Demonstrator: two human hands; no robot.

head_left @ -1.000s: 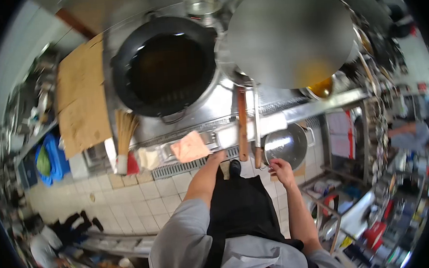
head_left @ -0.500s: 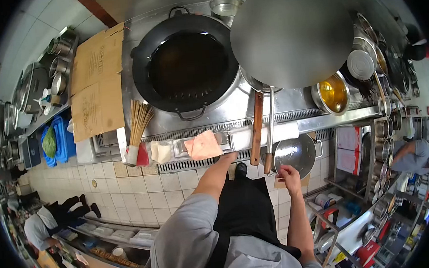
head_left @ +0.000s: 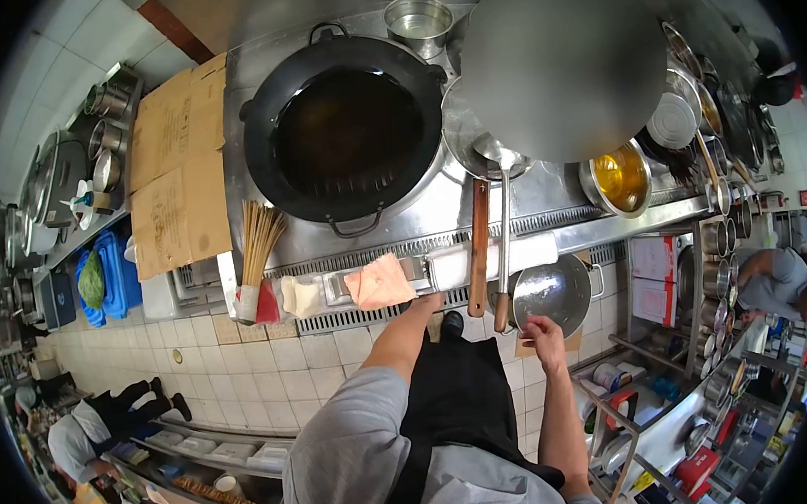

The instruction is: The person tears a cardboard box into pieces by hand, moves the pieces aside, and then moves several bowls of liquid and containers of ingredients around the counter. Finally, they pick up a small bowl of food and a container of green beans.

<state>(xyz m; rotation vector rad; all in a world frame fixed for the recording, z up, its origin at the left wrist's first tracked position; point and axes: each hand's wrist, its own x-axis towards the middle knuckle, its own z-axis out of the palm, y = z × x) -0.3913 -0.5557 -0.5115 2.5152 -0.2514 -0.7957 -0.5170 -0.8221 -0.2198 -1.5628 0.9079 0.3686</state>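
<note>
My right hand (head_left: 546,342) hovers by the near rim of a large metal pot (head_left: 552,296), fingers loosely bent, thumb apart from them, nothing visible in it. My left hand (head_left: 428,303) reaches to the front edge of the stove, just below a pinkish folded cloth (head_left: 378,282); its fingers are hidden there. Between the hands, a wooden handle (head_left: 480,247) and a ladle (head_left: 504,181) with a wooden grip jut over the counter edge. Beyond my left hand, a big black wok (head_left: 345,131) holds dark liquid.
A bamboo brush (head_left: 257,252) and a white cloth (head_left: 303,296) sit along the front ledge. A bowl of yellow oil (head_left: 622,176) stands at right, a metal pot (head_left: 418,22) behind the wok. Cardboard (head_left: 179,169) covers the left counter. A person (head_left: 87,438) stands far left, another (head_left: 775,280) right.
The view shifts slightly, and the ladle's bowl, hidden before behind the grey blurred oval, now shows. Both hands stay almost where they were.
</note>
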